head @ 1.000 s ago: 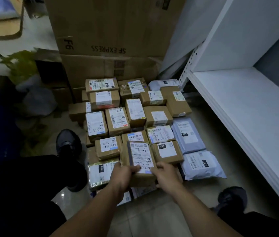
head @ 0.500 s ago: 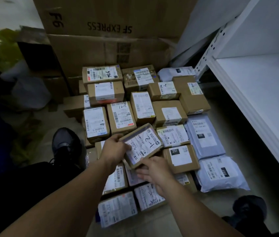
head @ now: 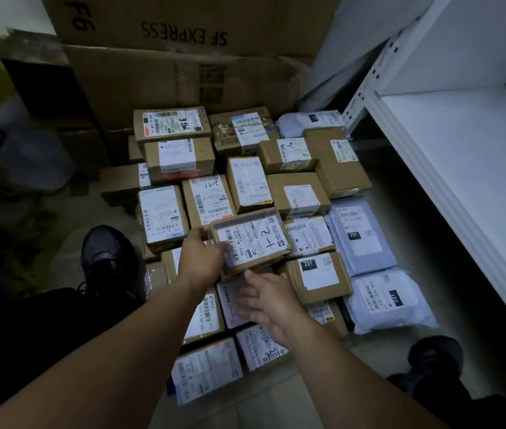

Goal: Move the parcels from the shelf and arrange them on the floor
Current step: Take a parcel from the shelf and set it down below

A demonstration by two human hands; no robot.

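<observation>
Over the parcels (head: 299, 197) — flat box (head: 253, 243) in left hand (head: 202, 262)

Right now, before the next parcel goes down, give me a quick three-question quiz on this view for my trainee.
1. Which hand grips the box marked 1-2? A. left B. right C. neither
2. True or false: the box marked 1-2 lies flat on bare floor.
3. What courier name is printed on the big carton behind the parcels?

Key:
1. A. The left hand grips its edge, and the right hand is open below it.
2. False. It is held up over other parcels.
3. SF EXPRESS.
</observation>
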